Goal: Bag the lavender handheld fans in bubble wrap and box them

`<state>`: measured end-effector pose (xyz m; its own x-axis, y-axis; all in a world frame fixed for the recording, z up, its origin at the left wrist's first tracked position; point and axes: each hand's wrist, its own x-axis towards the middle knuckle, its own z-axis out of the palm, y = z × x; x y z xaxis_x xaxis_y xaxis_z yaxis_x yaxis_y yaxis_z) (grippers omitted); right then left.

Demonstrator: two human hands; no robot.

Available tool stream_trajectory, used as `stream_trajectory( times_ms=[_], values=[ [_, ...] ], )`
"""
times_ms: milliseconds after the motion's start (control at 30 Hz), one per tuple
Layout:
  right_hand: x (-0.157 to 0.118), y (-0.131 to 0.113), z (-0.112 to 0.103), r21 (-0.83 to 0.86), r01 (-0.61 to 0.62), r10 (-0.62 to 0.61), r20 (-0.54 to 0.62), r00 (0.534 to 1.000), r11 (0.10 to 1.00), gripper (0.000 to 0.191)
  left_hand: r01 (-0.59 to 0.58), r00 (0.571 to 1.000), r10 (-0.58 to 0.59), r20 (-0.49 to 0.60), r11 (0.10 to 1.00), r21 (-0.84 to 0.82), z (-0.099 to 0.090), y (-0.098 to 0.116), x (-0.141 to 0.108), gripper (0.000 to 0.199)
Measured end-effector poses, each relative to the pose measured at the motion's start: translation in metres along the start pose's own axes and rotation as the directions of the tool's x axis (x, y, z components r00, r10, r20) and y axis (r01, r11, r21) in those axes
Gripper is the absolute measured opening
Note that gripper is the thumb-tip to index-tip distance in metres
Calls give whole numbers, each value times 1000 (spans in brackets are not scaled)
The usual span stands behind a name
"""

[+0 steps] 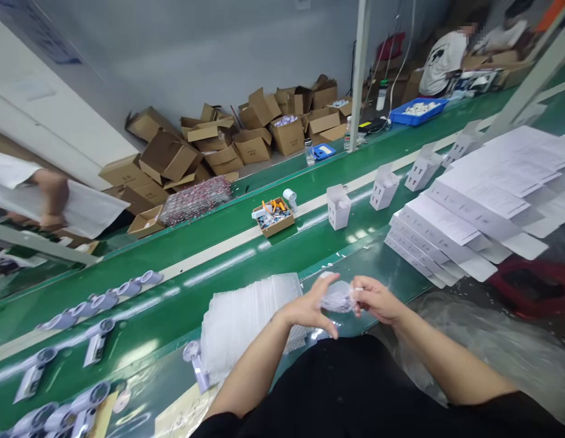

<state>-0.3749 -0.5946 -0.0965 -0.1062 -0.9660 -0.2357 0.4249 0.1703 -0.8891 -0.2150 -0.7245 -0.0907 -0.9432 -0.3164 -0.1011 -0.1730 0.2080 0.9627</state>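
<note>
In front of my body, a clear plastic-wrapped bundle [338, 298], whitish with a pale lilac tint, is between my hands; its contents cannot be made out. My right hand [376, 299] is closed in a pinch on its right end. On the other side, my left hand [310, 306] has thumb and fingers spread wide around the left end. Beside my left forearm lies a stack of translucent white packing sleeves [250, 316]. A lilac handheld device with a round head [198, 366] rests against the stack's left edge.
Several lilac devices [104, 301] lie on the green conveyor [173, 304]. White boxes [338, 208] stand along it, near a small carton of parts [277, 222]. Stacked white boxes with papers [447, 225] rise at right. Across the belt is a person's arm [52, 194].
</note>
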Motion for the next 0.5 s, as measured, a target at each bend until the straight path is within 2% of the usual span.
stream_trajectory(
  times_ms=[67, 100, 133, 167, 200, 233, 267, 300, 333, 400, 433, 500],
  values=[
    [4, -4, 1, -17, 57, -58, -48, 997, 998, 32, 38, 991, -53, -127, 993, -116, 24, -10, 12, 66],
    [1, -9, -5, -90, 112, -124, -144, 982, 990, 31, 68, 977, -101, -186, 982, -175, 35, -14, 16, 51],
    [-4, -16, -16, -188, 168, -219, -296, 930, 968, 28, 95, 957, -151, -248, 969, -226, 43, -19, 18, 42],
    [-11, -23, -32, -293, 198, -321, -472, 821, 936, 28, 115, 934, -197, -299, 956, -268, 48, -22, 19, 39],
    [-20, -30, -52, -392, 201, -424, -644, 637, 898, 35, 125, 910, -231, -345, 944, -304, 49, -25, 18, 38],
    [-28, -36, -73, -425, 179, -459, -777, 431, 887, 50, 121, 881, -258, -396, 934, -337, 48, -27, 16, 39],
    [-36, -41, -94, -404, 149, -430, -842, 326, 903, 67, 106, 850, -278, -447, 922, -372, 44, -28, 13, 39],
    [-41, -43, -114, -373, 137, -397, -881, 259, 918, 78, 81, 817, -296, -494, 908, -411, 39, -30, 11, 39],
    [-44, -43, -131, -333, 132, -356, -904, 238, 934, 79, 52, 784, -317, -534, 890, -453, 34, -30, 8, 39],
    [-44, -37, -150, -231, 175, -272, -925, 264, 957, 69, -2, 718, -373, -588, 843, -537, 22, -32, 4, 41],
    [-43, -33, -152, -190, 217, -247, -930, 272, 957, 63, -25, 688, -403, -603, 818, -575, 16, -33, 1, 42],
    [-40, -24, -145, -192, 283, -262, -936, 235, 940, 58, -74, 635, -452, -627, 772, -632, 2, -34, -6, 43]
  ],
)
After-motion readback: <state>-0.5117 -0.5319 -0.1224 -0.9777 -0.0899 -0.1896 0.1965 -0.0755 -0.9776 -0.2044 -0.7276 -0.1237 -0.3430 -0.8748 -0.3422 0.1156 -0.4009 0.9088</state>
